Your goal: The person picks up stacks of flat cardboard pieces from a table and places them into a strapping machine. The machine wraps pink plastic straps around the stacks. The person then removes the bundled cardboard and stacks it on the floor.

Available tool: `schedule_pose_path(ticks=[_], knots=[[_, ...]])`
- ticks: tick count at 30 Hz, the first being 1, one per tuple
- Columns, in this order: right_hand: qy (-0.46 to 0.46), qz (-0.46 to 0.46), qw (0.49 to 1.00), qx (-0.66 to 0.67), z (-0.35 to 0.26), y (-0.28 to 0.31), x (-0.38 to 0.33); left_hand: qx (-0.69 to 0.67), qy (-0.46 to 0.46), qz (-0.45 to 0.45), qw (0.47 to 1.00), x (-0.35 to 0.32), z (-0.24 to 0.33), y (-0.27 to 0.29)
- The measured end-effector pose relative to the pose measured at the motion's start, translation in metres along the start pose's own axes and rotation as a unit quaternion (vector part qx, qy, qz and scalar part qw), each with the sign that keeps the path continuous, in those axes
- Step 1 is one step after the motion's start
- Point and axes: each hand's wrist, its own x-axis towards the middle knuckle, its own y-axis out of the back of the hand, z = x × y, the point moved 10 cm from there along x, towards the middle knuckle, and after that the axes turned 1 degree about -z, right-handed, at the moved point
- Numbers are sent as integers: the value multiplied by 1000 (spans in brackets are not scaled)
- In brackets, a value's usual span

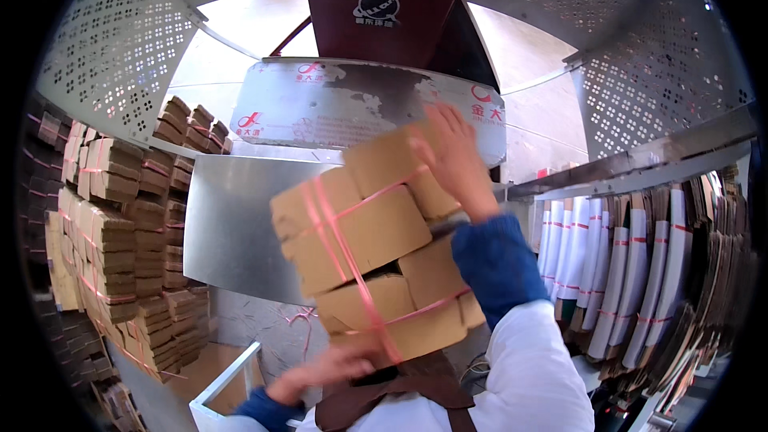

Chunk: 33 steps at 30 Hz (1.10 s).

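Observation:
In front of me is a bundle of flat brown cardboard pieces (380, 228), tilted at an angle and crossed by pink straps (340, 232). It overlaps the right part of a smooth metal plate (240, 224). My right hand (458, 152) lies against the bundle's far right corner, fingers stretched out. At the near edge, close to my apron, my left hand (332, 368) reaches toward the cardboard. Its fingers are blurred, so their grip is unclear. Both wrists have blue cuffs, and the bundle's underside is hidden.
Strapped cardboard stacks (108, 224) stand on the left. White and brown sheets in bundles (616, 264) stand upright on the right. A dark red machine housing (384, 8) rises beyond a silver panel (320, 108). Perforated metal guards (120, 40) curve overhead. Loose pink strap scraps (302, 318) lie below the plate.

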Motion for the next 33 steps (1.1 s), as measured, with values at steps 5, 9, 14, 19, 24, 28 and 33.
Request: schedule_pose_path(ticks=[5, 9, 14, 19, 24, 28, 33], knots=[[-278, 155, 947, -54, 77, 75, -237, 350, -43, 412, 840, 7, 44, 231], [-465, 15, 818, 339, 110, -22, -383, -119, 10, 270, 955, 65, -41, 240], [-502, 25, 797, 334, 149, -9, -374, -206, 27, 294, 933, 75, -67, 201], [-440, -20, 848, 295, 230, 13, -297, -213, 47, 386, 897, 88, -58, 146], [-427, -22, 858, 285, 292, 34, -254, -195, 31, 408, 891, 144, -24, 118], [-419, -12, 857, 300, 304, 28, -239, -180, 33, 407, 895, 159, -16, 131], [-434, 16, 848, 303, 308, 23, -237, -175, 76, 408, 893, 169, -16, 142]])
